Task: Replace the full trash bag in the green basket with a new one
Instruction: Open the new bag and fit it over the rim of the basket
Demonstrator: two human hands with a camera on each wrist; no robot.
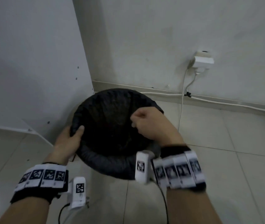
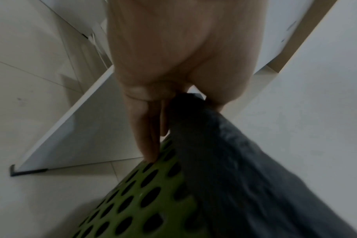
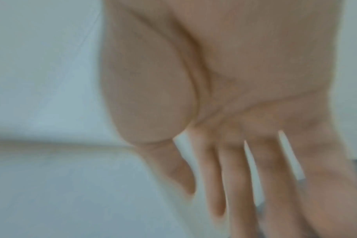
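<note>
Black trash bag (image 1: pixel 112 120) lines the green basket (image 2: pixel 132 201); left hand (image 1: pixel 68 141) pinches its rim fold, right hand (image 1: pixel 146 125) grip indeterminate; replacement stage undeterminable.

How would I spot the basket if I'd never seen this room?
Find the corner where the white cabinet panel meets the wall. On the tiled floor there stands the green basket, its rim wrapped in a black trash bag. Its oval-holed green wall sets it apart.
</note>
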